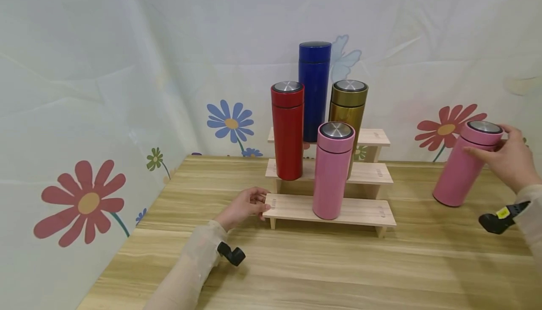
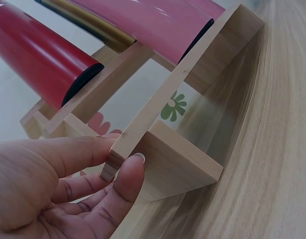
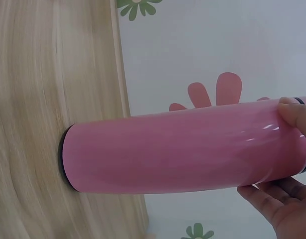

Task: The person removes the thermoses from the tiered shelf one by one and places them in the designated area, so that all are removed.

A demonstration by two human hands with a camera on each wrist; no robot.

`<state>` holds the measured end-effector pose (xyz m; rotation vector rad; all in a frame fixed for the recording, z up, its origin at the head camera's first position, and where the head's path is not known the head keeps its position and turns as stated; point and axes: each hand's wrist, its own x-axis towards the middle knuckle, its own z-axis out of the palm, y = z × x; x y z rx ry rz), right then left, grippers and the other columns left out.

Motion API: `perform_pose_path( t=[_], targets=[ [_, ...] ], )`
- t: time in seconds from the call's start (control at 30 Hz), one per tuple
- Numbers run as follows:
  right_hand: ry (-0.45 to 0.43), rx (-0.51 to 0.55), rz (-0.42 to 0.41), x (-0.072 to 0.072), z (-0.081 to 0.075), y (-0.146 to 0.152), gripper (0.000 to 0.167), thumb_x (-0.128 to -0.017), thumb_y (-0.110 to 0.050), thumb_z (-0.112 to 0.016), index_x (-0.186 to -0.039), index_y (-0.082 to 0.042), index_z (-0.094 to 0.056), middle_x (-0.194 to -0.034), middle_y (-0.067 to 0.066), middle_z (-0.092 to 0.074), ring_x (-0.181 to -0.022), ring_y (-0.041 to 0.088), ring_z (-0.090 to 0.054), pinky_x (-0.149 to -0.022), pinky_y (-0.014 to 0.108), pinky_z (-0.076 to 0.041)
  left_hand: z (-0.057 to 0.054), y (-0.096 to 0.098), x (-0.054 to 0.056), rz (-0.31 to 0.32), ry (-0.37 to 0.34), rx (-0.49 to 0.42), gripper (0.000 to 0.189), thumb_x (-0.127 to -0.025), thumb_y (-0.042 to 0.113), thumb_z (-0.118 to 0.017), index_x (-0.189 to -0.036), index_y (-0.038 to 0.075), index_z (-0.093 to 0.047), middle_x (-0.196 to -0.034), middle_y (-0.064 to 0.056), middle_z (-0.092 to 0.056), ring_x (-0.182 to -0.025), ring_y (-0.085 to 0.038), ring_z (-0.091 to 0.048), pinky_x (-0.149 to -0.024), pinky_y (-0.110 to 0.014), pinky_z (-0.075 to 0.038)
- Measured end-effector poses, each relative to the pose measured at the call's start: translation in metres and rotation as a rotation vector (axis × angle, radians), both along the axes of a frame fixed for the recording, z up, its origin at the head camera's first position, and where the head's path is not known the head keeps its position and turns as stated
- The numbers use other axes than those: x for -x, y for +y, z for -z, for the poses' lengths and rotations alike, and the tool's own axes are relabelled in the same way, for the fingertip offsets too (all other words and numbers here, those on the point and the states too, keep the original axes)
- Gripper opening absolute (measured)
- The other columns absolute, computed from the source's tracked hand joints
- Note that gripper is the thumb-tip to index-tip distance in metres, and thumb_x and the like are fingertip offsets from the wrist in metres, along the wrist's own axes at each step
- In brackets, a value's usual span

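My left hand [image 1: 246, 206] pinches the left end of the lowest board of a wooden three-step stand [image 1: 292, 209], thumb and fingers on its corner in the left wrist view. On that board stands a pink thermos [image 1: 332, 178]. A red thermos [image 1: 288, 136] and a gold thermos [image 1: 360, 100] are on the middle step, and a blue thermos [image 1: 314, 89] is on the top one. To the right of the stand, my right hand [image 1: 514, 159] grips another pink thermos [image 3: 168, 154] near its lid. In the head view its base is at the table.
The stand rests on a wood-grain table [image 1: 211, 178]. Behind it hangs a pale cloth [image 1: 237, 27] printed with flowers, which also runs along the left side. Small black cameras [image 1: 232, 254] are strapped to both wrists.
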<state>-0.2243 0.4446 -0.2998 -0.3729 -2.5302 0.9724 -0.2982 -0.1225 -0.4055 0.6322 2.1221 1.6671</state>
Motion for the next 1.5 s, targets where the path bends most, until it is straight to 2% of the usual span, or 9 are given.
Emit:
perform_pose_path(
  t=[0.23, 0.4, 0.53, 0.7, 0.77, 0.83, 1.03, 1.27, 1.5],
  targets=[
    [-0.001, 0.009, -0.003, -0.002, 0.003, 0.004, 0.092, -0.096, -0.041, -0.05, -0.15, 0.002, 0.011, -0.145, 0.045, -0.013, -0.123, 0.06, -0.031, -0.099, 0.071, -0.03, 0.0, 0.001, 0.002, -0.038, -0.036, 0.028, 0.045, -0.091, 0.0, -0.061, -0.131, -0.01, -0.044, -0.1, -0.011, -0.054, -0.076, -0.015, -0.056, -0.064, -0.026, -0.056],
    [0.035, -0.045, -0.004, 0.006, 0.011, 0.021, 0.095, -0.093, -0.044, -0.055, -0.153, -0.005, 0.007, -0.14, 0.041, -0.028, -0.118, 0.047, -0.043, -0.099, 0.05, -0.048, 0.001, 0.001, 0.003, -0.047, -0.04, 0.033, 0.044, -0.091, 0.0, -0.061, -0.131, -0.009, -0.045, -0.101, -0.011, -0.054, -0.075, -0.015, -0.057, -0.065, -0.027, -0.057],
    [0.09, -0.086, 0.043, 0.047, 0.045, 0.091, 0.094, -0.09, -0.042, -0.063, -0.155, -0.022, 0.001, -0.132, 0.032, -0.039, -0.105, 0.025, -0.05, -0.088, 0.027, -0.054, 0.0, 0.002, 0.003, -0.045, -0.035, 0.033, 0.044, -0.091, 0.0, -0.061, -0.131, -0.009, -0.045, -0.103, -0.013, -0.055, -0.077, -0.015, -0.057, -0.065, -0.028, -0.057],
    [0.178, -0.184, 0.081, 0.096, 0.076, 0.178, 0.095, -0.084, -0.049, -0.067, -0.15, -0.046, 0.002, -0.152, 0.024, -0.03, -0.129, 0.033, -0.045, -0.092, 0.04, -0.053, 0.0, 0.004, 0.003, -0.046, -0.028, 0.035, 0.045, -0.091, 0.0, -0.061, -0.131, -0.009, -0.045, -0.105, -0.015, -0.056, -0.078, -0.015, -0.057, -0.065, -0.028, -0.057],
    [0.164, -0.166, 0.085, 0.085, 0.053, 0.161, 0.095, -0.086, -0.043, -0.068, -0.152, -0.04, 0.001, -0.155, 0.026, -0.024, -0.138, 0.043, -0.033, -0.099, 0.058, -0.043, 0.0, 0.004, 0.003, -0.045, -0.027, 0.036, 0.045, -0.091, 0.001, -0.061, -0.131, -0.009, -0.044, -0.105, -0.015, -0.056, -0.078, -0.015, -0.058, -0.065, -0.028, -0.057],
    [0.143, -0.175, 0.17, 0.065, 0.023, 0.124, 0.091, -0.086, -0.051, -0.064, -0.153, -0.038, -0.003, -0.155, 0.015, -0.031, -0.135, 0.021, -0.041, -0.103, 0.043, -0.045, 0.001, 0.004, 0.003, -0.044, -0.028, 0.034, 0.045, -0.091, 0.0, -0.061, -0.131, -0.009, -0.044, -0.104, -0.015, -0.056, -0.078, -0.015, -0.058, -0.065, -0.028, -0.057],
    [0.198, -0.139, 0.161, 0.009, -0.07, 0.013, 0.084, -0.092, -0.045, -0.057, -0.155, -0.023, -0.007, -0.152, 0.031, -0.028, -0.137, 0.045, -0.035, -0.115, 0.054, -0.029, 0.001, 0.004, 0.003, -0.041, -0.027, 0.024, 0.044, -0.091, -0.001, -0.06, -0.131, -0.01, -0.044, -0.103, -0.013, -0.056, -0.076, -0.015, -0.057, -0.066, -0.028, -0.057],
    [0.205, -0.133, 0.143, 0.026, -0.119, 0.005, 0.084, -0.091, -0.049, -0.055, -0.153, -0.037, 0.001, -0.158, 0.021, -0.02, -0.143, 0.039, -0.028, -0.115, 0.055, -0.029, 0.0, 0.004, 0.003, -0.036, -0.023, 0.02, 0.045, -0.091, 0.0, -0.06, -0.132, -0.01, -0.044, -0.1, -0.01, -0.054, -0.072, -0.014, -0.057, -0.066, -0.028, -0.057],
    [0.152, -0.183, 0.001, 0.026, -0.17, -0.039, 0.081, -0.096, -0.045, -0.046, -0.154, -0.026, 0.008, -0.156, 0.03, -0.016, -0.127, 0.048, -0.043, -0.11, 0.064, -0.027, 0.002, 0.004, 0.004, -0.047, -0.03, 0.032, 0.045, -0.091, 0.001, -0.061, -0.132, -0.009, -0.044, -0.102, -0.011, -0.054, -0.074, -0.014, -0.057, -0.066, -0.028, -0.057]
  ],
)
